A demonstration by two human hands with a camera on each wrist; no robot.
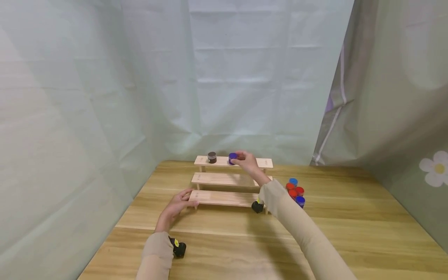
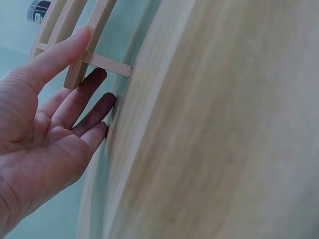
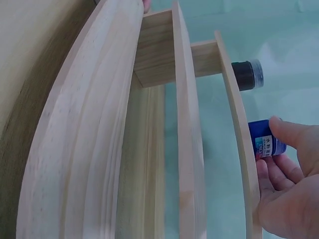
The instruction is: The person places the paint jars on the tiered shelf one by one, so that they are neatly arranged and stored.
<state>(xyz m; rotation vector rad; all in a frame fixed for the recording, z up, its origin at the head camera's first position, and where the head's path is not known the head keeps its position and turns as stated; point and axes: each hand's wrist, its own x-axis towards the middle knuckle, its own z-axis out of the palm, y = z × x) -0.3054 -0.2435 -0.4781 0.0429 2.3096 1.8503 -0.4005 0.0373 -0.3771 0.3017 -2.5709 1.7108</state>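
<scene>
A three-tier wooden step shelf [image 1: 224, 197] stands on the table. My left hand [image 1: 177, 204] is at the left end of its lowest board, thumb on the top face and fingers under the edge, as the left wrist view shows. On the top tier, my right hand [image 1: 249, 162] holds a dark blue paint jar [image 3: 262, 138] between thumb and fingers. The jar is upright, with its base right at the board. A dark brown paint jar [image 1: 212, 157] with a clear lid stands to its left on the same tier.
Right of the shelf, several paint jars are grouped on the table: a light blue jar [image 1: 293, 182], red jars [image 1: 292, 193] and a dark blue jar [image 1: 300, 201]. My right forearm partly covers this group. A pale curtain [image 1: 238, 97] hangs behind the table [image 1: 217, 249].
</scene>
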